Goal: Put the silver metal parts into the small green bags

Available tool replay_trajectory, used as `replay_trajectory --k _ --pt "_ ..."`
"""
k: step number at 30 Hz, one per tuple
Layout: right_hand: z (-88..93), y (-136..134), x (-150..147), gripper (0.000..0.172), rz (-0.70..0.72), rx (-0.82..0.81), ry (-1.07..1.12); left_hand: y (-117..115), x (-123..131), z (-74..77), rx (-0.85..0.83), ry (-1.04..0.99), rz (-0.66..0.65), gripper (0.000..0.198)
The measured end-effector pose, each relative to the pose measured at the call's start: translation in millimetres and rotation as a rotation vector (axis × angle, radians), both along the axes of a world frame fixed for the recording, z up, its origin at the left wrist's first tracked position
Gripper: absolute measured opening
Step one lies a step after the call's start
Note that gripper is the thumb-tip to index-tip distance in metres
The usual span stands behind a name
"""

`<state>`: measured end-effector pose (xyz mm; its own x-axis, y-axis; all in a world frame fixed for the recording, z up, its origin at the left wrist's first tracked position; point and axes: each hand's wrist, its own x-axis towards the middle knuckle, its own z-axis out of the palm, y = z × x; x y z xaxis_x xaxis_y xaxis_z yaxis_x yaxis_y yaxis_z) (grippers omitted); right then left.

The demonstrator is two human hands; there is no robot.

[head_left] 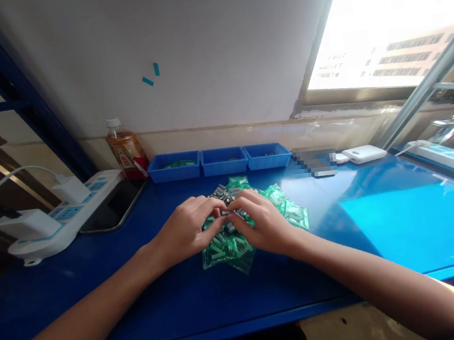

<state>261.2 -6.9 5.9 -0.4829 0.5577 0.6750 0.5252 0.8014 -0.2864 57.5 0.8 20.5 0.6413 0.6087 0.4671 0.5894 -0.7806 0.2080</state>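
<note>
Hands (190, 222) bare; forearms (102, 299) slim, uncovered, tapering toward wrists (149, 256); right forearm (384, 278) partly sunlit.

To my left: white power strip (66, 213) with two chargers (72, 189) plugged in, dark phone (113, 206) lying just beside it, capped bottle (122, 144) of amber drink beyond. I note two blue strips (147, 81) on the wall (219, 57); right, bright window (358, 31), white box (366, 154) on the counter (156, 307)
</note>
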Motion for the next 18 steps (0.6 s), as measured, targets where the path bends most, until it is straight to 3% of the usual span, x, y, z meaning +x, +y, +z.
replay_trajectory --k 18 --pt "0.2 -3.3 -2.1 0.012 0.000 -0.024 0.082 -4.7 5.7 3.5 0.061 -0.067 -0.001 0.020"
